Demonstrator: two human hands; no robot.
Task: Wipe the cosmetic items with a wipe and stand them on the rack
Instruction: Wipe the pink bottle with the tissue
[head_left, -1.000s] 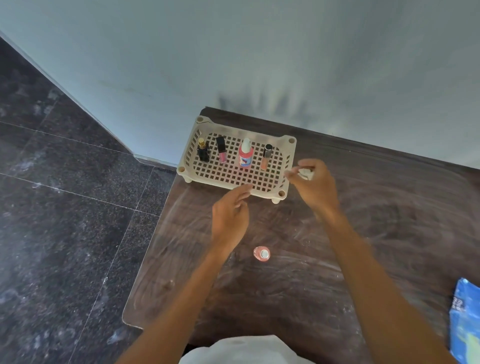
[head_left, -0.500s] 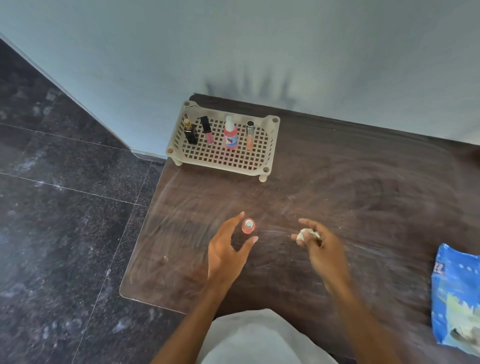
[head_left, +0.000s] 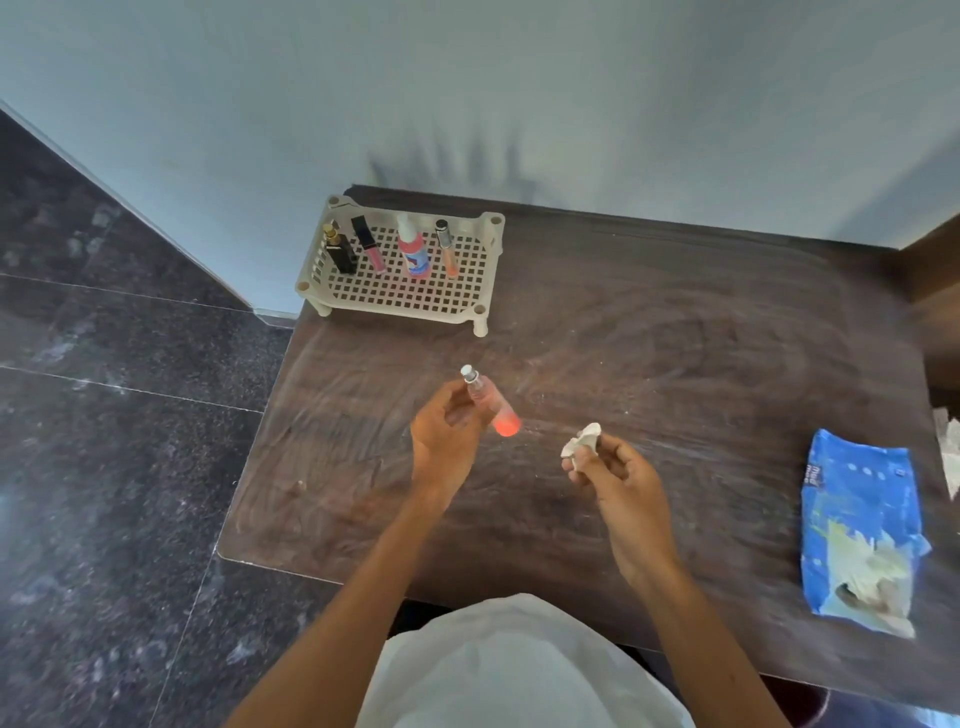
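My left hand (head_left: 447, 441) holds a small pink bottle (head_left: 493, 405) with a silver cap, tilted above the table with its cap pointing away from me. To its right, my right hand (head_left: 618, 478) pinches a crumpled white wipe (head_left: 582, 441), a short gap from the bottle. The cream lattice rack (head_left: 405, 296) stands at the table's far left corner. On it stand several items: a black and gold bottle (head_left: 340, 249), a pink gloss tube (head_left: 369, 244), a pink spray bottle (head_left: 414, 249) and an orange gloss tube (head_left: 447, 248).
A blue wipes packet (head_left: 857, 525) lies near the right edge of the dark wooden table (head_left: 675, 338). A pale wall runs behind the rack. Dark tiled floor (head_left: 104, 441) lies to the left of the table. White cloth (head_left: 519, 670) covers my lap at the near edge.
Both hands drew back from the rack toward me. My left hand closed around the pink bottle that stood on the table and lifted it, tilting it. The wipe stayed in my right hand.
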